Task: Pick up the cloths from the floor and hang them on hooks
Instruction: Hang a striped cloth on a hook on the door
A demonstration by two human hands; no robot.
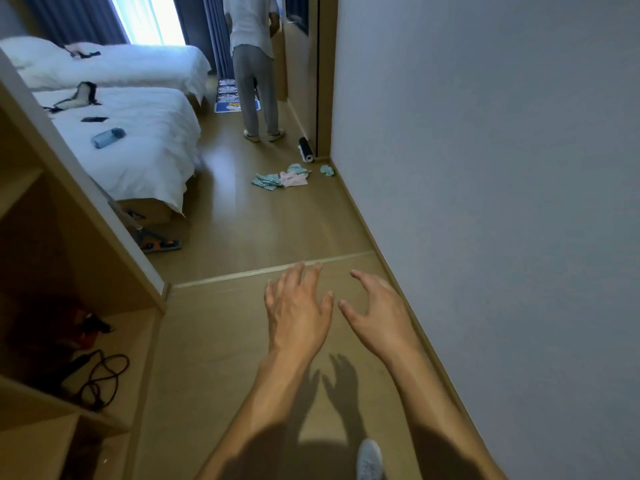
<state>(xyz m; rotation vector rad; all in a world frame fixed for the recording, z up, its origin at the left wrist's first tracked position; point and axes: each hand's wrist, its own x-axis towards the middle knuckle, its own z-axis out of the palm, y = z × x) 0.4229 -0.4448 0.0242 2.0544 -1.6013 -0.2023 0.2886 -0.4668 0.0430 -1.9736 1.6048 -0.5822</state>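
1. No brand, label or writing can be read anywhere; the small mat (237, 106) on the far floor carries a blue and white printed pattern, too small to make out.
2. The cloths (281, 177) lie in a loose heap on the wooden floor (242, 216), well ahead of the hands and near the base of the right-hand wall (485, 168). The heap shows a teal-and-white striped piece, a pale pink piece and a light teal piece, all crumpled.
3. One more small teal cloth (327, 170) lies apart from the heap, just beside the wall's skirting.
4. A black and white roll (305, 149) lies on the floor just beyond the cloths, next to the wooden door frame.
5. The left hand (297, 308) is stretched out forward, palm down, fingers spread and lightly bent, holding nothing.
6. The right hand (377, 311) reaches out beside it, fingers apart and relaxed, thumb pointing toward the left hand, also holding nothing. The two hands are near each other but not touching.
7. Both hands cast shadows on the floor below; a grey shoe (370, 460) shows at the bottom edge.
8. Another person (254, 64) in a white top and grey trousers stands further down the room, back turned.
9. Two beds (138, 143) with white bedding stand at the left; a bluish bottle (108, 137) lies on the nearer one.
10. An open wooden shelf (69, 306) at the left holds dark cables.
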